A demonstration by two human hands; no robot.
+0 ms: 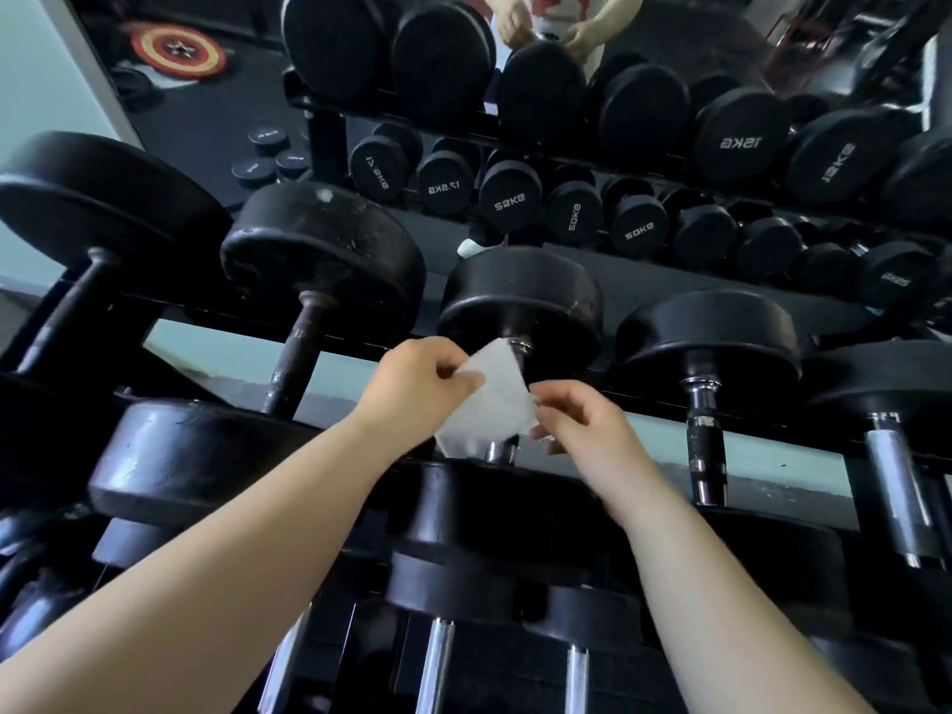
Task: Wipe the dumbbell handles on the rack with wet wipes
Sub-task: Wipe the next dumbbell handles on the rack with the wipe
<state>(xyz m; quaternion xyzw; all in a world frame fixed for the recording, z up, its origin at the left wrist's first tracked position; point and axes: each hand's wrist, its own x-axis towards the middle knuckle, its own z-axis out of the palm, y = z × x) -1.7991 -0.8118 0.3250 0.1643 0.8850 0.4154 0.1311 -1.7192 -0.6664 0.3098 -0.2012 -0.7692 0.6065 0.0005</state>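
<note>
— A mirror (pixel 206 110) was seen behind the rack (pixel 649 404), the rows of black weights doubled in it.
— Which step was in hand?
— The wet wipe (pixel 489 404) was laid over the centre dumbbell handle (pixel 502 450). It was pinched at one edge by the left hand (pixel 422 383) and at the other by the right hand (pixel 577 425). Wrapping was judged to be the step; a closed grip and strokes along the bar would be called for next.
— And room?
— Little: the bar was hemmed by a head at each end, though the neighbouring handle (pixel 703 430) was set well apart.

A black metal rack (pixel 654 405) holds black dumbbells (pixel 322 260) side by side across its rails. More dumbbells with chrome handles (pixel 435 662) rest on the tier below.
</note>
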